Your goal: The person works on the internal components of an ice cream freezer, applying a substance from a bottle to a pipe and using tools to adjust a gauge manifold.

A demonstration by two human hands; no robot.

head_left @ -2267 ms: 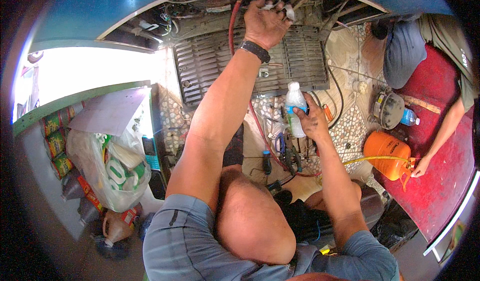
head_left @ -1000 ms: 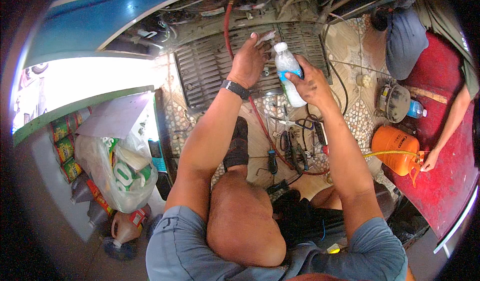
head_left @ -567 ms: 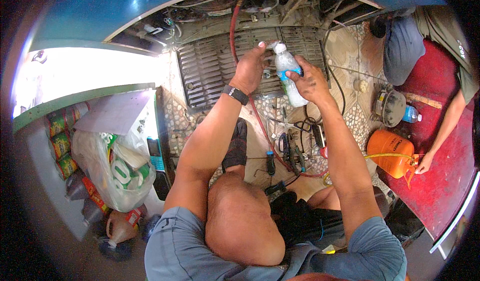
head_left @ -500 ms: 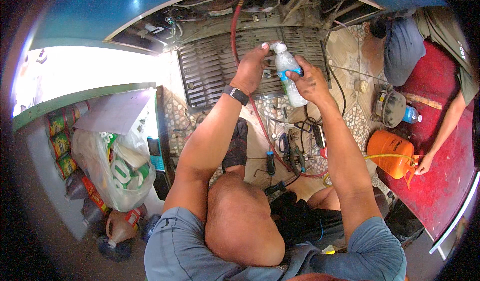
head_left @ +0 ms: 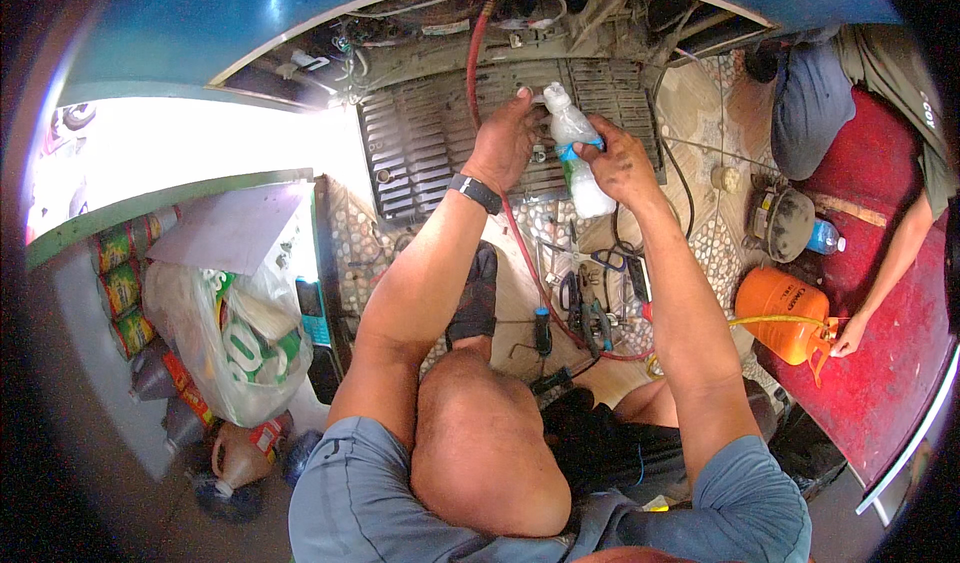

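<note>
My right hand [head_left: 620, 166] is closed around the middle of a clear plastic bottle [head_left: 590, 198] with a blue label and whitish, icy-looking contents. The bottle leans with its neck up and slightly left. Close beside the neck is my left hand [head_left: 503, 143], wearing a dark wrist strap. Its thumb stretches upward and apart, while the other fingers are partly hidden behind it. Beneath both hands lies a dark, dusty slatted panel [head_left: 420, 153]. A red hose [head_left: 474, 63] runs from the machine opening, behind my left hand, and across the floor.
Pliers and other hand tools [head_left: 590, 313] and a screwdriver [head_left: 542, 335] lie below the bottle. At right, another person's hand [head_left: 848, 339] touches an orange gas cylinder [head_left: 780, 313] with a yellow hose. A round dark metal part [head_left: 785, 221] stands nearby. A plastic bag [head_left: 240, 353] sits at left.
My left thumb has moved slightly away from the bottle's neck, and a gap shows between them. The bottle has shifted a little in my right hand's grip.
</note>
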